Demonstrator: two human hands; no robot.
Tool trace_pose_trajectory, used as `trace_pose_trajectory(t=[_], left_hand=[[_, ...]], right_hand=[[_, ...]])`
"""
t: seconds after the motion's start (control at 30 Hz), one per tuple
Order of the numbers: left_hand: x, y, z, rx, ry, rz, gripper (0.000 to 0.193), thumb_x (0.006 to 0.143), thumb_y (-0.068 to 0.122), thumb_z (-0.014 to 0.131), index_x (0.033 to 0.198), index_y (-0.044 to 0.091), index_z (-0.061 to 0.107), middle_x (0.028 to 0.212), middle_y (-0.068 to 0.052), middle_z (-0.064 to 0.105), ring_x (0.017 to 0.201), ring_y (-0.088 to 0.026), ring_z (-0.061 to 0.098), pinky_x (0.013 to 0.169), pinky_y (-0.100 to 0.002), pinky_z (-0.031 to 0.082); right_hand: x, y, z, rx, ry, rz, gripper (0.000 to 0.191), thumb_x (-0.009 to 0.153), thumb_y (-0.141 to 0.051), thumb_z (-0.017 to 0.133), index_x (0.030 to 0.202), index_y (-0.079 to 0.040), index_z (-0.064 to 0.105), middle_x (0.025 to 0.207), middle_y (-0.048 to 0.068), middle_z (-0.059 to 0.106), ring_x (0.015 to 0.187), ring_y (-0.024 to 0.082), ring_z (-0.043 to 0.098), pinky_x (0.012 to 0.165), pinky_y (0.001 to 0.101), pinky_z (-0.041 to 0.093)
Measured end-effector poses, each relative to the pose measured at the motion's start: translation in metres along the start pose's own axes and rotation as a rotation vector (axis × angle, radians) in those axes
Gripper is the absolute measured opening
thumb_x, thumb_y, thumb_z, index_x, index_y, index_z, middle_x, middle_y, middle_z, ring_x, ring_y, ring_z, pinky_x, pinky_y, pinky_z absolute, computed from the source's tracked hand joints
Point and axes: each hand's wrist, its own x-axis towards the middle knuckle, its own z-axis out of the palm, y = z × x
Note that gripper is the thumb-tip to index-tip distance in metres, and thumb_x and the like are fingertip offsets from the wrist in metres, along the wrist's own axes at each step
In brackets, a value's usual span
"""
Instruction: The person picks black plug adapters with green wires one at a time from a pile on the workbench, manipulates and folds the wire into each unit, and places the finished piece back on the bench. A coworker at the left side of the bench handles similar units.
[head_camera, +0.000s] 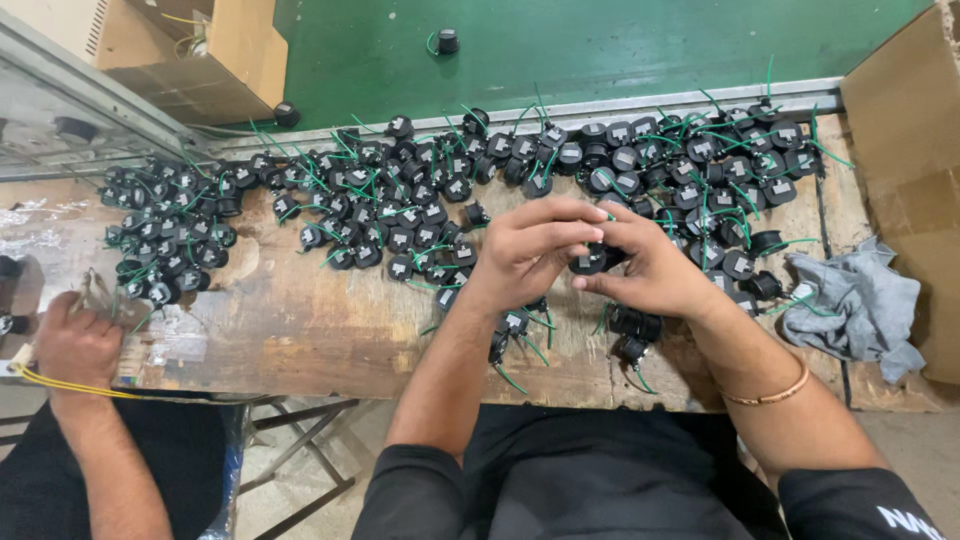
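My left hand (528, 247) and my right hand (652, 268) meet over the middle of the wooden table (300, 330). Between them they grip one small black round part (588, 263) with a green wire. My left fingers curl over its top, and my right thumb and fingers pinch it from the right side. Several more of these black parts with green wires (520, 330) lie just below my hands. A long heap of the same parts (400, 200) runs along the far side of the table.
Another person's hand (75, 345) rests at the table's left edge, over yellow wires (70, 385). A grey cloth (850, 305) lies at the right. Cardboard boxes (905, 150) stand at right and back left. One black part (446, 41) sits on the green floor beyond.
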Motion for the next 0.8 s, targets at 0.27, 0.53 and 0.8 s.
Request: trace_pose_trajectory(t=[0.27, 0.53, 0.8], left_hand=[[0.001, -0.003, 0.007, 0.044, 0.043, -0.151, 0.023, 0.081, 0.007, 0.088, 0.091, 0.009, 0.067, 0.103, -0.004, 0.075, 0.1, -0.021, 0.073, 0.091, -0.035, 0.059], [-0.001, -0.01, -0.016, 0.112, 0.081, -0.143, 0.026, 0.079, 0.012, 0.09, 0.087, 0.008, 0.065, 0.095, -0.005, 0.073, 0.09, -0.021, 0.074, 0.082, -0.031, 0.058], [-0.012, -0.043, -0.04, 0.935, -0.136, -0.554, 0.018, 0.077, 0.013, 0.079, 0.095, 0.014, 0.08, 0.108, -0.002, 0.071, 0.107, -0.027, 0.062, 0.082, -0.042, 0.055]], right_hand=[[0.006, -0.015, -0.005, -0.101, 0.027, 0.014, 0.041, 0.075, -0.011, 0.088, 0.109, -0.004, 0.067, 0.112, 0.009, 0.06, 0.096, 0.021, 0.063, 0.077, 0.0311, 0.052], [0.005, -0.02, -0.007, -0.083, 0.09, -0.042, 0.04, 0.069, -0.01, 0.092, 0.101, -0.005, 0.069, 0.108, 0.008, 0.057, 0.099, 0.021, 0.061, 0.086, 0.0318, 0.052], [0.001, -0.013, -0.015, 0.216, 0.229, 0.02, 0.033, 0.078, -0.007, 0.089, 0.086, -0.007, 0.057, 0.108, 0.004, 0.057, 0.104, 0.016, 0.061, 0.094, 0.0332, 0.051]])
